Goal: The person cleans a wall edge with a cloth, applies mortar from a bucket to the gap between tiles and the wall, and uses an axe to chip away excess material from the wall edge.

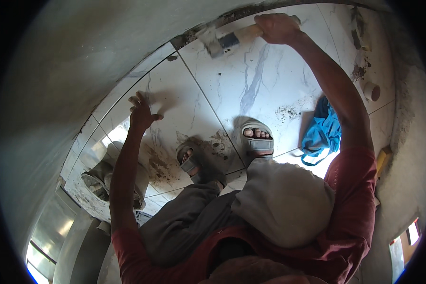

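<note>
My right hand (278,28) grips the pale wooden handle of a hammer (247,34) near the wall at the far side. The hammer's head, grey with a dark band beside it, is smeared by motion above a white marbled floor tile (208,71). To the left, my left hand (143,113) has its fingers spread and holds nothing. It is over or on another large tile; whether it touches the surface I cannot tell. Narrow tile strips (123,97) run along the wall's foot beyond that hand.
Dirty buckets (97,177) stand at left beside my forearm. A blue cloth item with a strap (322,132) lies right of my sandalled feet (257,135). Farther right are a round pale object (371,91) and a mortar-caked tool (358,28). Mortar crumbs dot the tiles.
</note>
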A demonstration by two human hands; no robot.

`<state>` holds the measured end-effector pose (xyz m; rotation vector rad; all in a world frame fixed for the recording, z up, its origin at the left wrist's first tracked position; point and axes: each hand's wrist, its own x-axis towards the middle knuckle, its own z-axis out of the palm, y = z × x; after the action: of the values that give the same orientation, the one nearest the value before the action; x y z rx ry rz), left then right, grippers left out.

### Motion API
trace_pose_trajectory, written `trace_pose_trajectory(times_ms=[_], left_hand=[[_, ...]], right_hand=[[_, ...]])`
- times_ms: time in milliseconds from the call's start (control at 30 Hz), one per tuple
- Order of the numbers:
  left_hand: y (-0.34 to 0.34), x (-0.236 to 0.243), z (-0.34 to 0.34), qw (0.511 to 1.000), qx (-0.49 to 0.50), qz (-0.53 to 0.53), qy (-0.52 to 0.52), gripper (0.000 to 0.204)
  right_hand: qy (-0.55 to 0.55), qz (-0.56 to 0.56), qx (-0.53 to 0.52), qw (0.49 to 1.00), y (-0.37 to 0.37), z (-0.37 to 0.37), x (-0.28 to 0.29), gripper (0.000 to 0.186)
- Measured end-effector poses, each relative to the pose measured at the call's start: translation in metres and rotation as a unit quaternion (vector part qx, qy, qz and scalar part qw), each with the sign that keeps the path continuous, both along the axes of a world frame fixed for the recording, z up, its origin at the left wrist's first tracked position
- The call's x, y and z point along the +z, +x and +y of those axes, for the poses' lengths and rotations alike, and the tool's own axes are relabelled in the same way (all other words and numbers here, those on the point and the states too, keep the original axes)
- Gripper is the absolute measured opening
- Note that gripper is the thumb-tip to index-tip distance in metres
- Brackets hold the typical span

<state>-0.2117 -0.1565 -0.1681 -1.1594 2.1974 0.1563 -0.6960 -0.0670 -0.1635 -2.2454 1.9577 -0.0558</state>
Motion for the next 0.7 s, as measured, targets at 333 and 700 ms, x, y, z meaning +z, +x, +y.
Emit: trace_pose_trajectory(times_ms=[333,700], left_hand=[[0.001,0.002,0.001,1.0,0.009,-0.003,0.008,0.129],[0.002,-0.002,0.003,1.0,0.019,0.007,0.002,0.131]], right_hand=[[0.026,-0.019,-0.015,0.999,0.029,-0.007,0.008,0.022],[0.033,-0.248,-0.153,0.956,0.068,0.113,0.006,0.027]])
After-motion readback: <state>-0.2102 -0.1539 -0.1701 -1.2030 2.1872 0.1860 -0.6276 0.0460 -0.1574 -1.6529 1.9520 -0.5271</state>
